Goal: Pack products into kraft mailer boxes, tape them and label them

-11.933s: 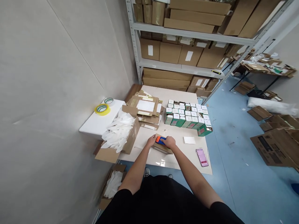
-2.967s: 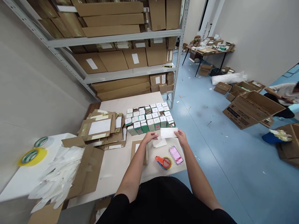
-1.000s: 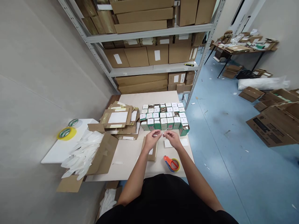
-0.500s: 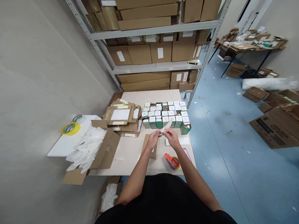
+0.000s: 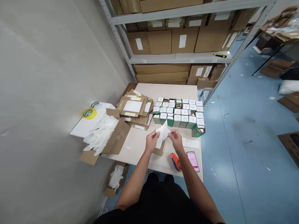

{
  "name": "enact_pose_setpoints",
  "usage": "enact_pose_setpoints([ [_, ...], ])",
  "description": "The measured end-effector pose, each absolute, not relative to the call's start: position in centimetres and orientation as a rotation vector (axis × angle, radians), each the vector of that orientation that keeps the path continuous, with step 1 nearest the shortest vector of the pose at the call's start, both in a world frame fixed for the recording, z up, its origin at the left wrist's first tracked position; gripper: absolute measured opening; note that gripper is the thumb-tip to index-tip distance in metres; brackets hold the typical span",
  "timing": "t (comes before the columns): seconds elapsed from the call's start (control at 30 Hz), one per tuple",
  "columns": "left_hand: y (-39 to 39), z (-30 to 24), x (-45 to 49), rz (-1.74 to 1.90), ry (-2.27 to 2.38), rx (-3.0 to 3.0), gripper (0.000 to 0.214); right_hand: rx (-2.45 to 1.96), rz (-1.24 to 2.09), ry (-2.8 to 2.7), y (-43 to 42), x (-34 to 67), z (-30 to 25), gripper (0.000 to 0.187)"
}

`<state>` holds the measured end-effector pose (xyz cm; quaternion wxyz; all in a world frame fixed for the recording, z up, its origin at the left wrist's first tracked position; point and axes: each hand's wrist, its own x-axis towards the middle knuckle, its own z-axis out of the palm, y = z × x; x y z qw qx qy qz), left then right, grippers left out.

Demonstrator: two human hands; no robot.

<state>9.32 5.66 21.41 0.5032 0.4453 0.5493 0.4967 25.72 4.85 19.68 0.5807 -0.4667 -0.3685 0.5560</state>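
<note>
Between my hands is a white paper label, held up with its top corner pointing away from me. My left hand pinches its left edge. At the label's right side, the fingertips of my right hand are pinched on the edge. Below lies a flat cardboard package, partly covered by the label and my left hand. An orange and blue tape dispenser rests beside my right forearm, which hides part of it. More white labels lie right of my right hand.
Several green-and-white boxes stand in rows behind my hands. Flat cardboard packages are stacked at left, near an open carton of white paper strips. A phone lies at right. Tape rolls sit far left; a loaded shelf stands behind.
The label, a narrow curled strip before, now spreads wider between my hands, which have moved apart. My view has shifted, and more of the phone shows.
</note>
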Motion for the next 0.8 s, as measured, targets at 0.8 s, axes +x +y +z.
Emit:
enact_pose_setpoints([
  [0.8, -6.4, 20.8, -20.0, 2.022, 1.683, 0.394, 0.042, -1.032, 1.317, -1.108, 2.2, 1.1, 22.1, 0.035],
])
